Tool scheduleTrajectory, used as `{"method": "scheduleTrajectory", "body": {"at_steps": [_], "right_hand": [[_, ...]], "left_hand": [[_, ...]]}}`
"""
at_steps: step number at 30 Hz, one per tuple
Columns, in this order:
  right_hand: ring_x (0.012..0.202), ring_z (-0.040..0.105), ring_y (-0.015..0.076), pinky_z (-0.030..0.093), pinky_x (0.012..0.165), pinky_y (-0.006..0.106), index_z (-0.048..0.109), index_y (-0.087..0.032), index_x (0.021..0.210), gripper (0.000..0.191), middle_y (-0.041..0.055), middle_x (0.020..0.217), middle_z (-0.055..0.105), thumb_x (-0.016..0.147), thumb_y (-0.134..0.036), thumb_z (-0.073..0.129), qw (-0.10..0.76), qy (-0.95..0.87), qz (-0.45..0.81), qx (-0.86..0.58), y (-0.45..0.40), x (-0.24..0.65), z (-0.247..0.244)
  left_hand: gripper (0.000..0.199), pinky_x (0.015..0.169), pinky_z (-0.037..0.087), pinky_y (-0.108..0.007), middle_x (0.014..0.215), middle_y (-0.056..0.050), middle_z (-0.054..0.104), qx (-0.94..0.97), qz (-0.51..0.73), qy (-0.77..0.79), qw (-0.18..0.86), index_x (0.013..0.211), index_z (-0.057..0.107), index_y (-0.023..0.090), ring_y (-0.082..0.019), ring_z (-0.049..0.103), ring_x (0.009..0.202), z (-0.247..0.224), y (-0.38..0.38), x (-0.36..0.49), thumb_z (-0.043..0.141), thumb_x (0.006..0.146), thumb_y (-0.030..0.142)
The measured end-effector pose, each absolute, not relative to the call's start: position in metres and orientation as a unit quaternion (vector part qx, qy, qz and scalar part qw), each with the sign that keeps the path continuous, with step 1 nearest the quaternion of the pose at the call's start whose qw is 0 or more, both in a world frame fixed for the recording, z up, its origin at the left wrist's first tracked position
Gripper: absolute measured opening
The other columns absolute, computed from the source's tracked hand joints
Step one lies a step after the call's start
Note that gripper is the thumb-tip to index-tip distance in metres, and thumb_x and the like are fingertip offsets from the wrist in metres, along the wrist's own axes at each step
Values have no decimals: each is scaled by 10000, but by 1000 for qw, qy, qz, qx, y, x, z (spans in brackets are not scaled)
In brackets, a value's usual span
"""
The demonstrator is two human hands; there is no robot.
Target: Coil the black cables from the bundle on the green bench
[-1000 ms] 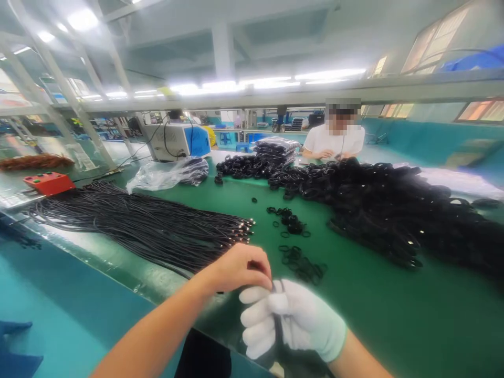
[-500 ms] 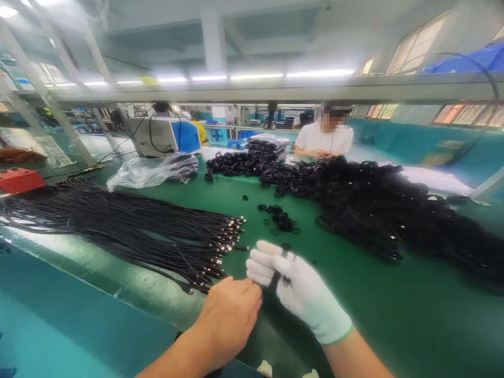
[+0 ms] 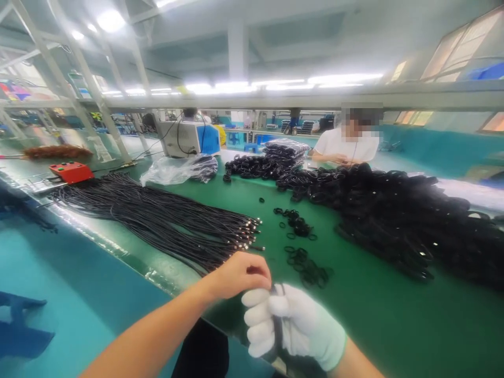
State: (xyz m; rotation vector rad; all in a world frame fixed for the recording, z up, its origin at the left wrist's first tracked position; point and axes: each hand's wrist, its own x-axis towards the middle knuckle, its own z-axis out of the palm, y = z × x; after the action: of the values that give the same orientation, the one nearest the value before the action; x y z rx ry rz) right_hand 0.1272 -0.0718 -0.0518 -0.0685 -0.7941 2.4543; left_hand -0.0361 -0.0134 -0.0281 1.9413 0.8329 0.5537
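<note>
My right hand (image 3: 295, 323), in a white glove, is closed around a black cable (image 3: 277, 333), a dark strip of which shows between the fingers and palm. My bare left hand (image 3: 242, 275) touches the top of the glove, thumb and forefinger pinched at the cable's upper end; what lies between those fingertips is hidden. Just beyond the hands lie loose black bands (image 3: 309, 269), with a second small heap of black bands (image 3: 300, 226) farther off. Left of them stretches a bundle of straight black cables (image 3: 157, 215) with metal plugs at the right end.
A large pile of coiled black cables (image 3: 378, 210) covers the table's right side. Clear plastic bags (image 3: 169, 170), a grey-blue machine (image 3: 189, 139) and a red control box (image 3: 71, 171) stand at the back and left. A co-worker (image 3: 346, 144) sits across the green table (image 3: 354, 315).
My view has swung left. My right hand has moved nearer to me, its fingers curling tighter round the cable. My left hand has come up to its top, and bands beneath it now show.
</note>
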Motion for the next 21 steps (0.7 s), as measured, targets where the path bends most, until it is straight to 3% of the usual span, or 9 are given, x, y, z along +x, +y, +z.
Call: {"method": "scheduleTrajectory", "body": {"at_steps": [3, 5, 8, 10, 14, 21], "right_hand": [[593, 325, 73, 335, 617, 240, 494, -141, 846, 269, -60, 653, 324, 709, -193, 720, 370, -192, 908, -33, -67, 128, -47], [620, 414, 84, 393, 656, 261, 546, -140, 913, 223, -40, 678, 445, 750, -189, 690, 457, -198, 866, -45, -60, 136, -44], [853, 590, 151, 457, 845, 360, 599, -169, 1055, 246, 41, 956, 644, 819, -229, 637, 547, -201, 805, -112, -48, 152, -45], [1043, 589, 211, 427, 959, 430, 601, -171, 1127, 293, 83, 1154, 632, 846, -251, 609, 580, -204, 773, -155, -42, 162, -48], [1121, 573, 250, 397, 1019, 482, 605, -150, 1151, 298, 108, 1210, 616, 869, -242, 574, 602, -227, 741, -192, -37, 170, -55], [1026, 623, 252, 414, 981, 473, 588, -145, 1158, 366, 130, 1159, 639, 821, -273, 648, 558, -291, 732, -261, -42, 160, -59]], "left_hand": [[245, 653, 418, -210, 757, 2, 640, 805, 209, 369, 415, 781, 650, 146, -128, 562, 728, -36, -2, -41, 449, 880, 245], [273, 630, 389, -217, 704, 14, 615, 823, 190, 393, 363, 740, 635, 156, -130, 546, 691, -37, 3, -45, 427, 889, 252], [286, 626, 363, -228, 732, 21, 620, 841, 143, 456, 253, 787, 625, 196, -143, 564, 707, -40, -2, -41, 384, 917, 276], [288, 621, 357, -242, 804, 7, 650, 833, 102, 516, 175, 856, 625, 220, -168, 596, 752, -43, -17, -30, 352, 932, 271], [272, 615, 352, -284, 839, -27, 673, 830, 49, 551, 67, 866, 622, 221, -214, 619, 750, -46, -50, -5, 356, 926, 237], [224, 590, 304, -309, 645, 2, 601, 893, 152, 424, -19, 671, 539, 194, -164, 533, 583, -45, -62, -2, 442, 873, 177]]}}
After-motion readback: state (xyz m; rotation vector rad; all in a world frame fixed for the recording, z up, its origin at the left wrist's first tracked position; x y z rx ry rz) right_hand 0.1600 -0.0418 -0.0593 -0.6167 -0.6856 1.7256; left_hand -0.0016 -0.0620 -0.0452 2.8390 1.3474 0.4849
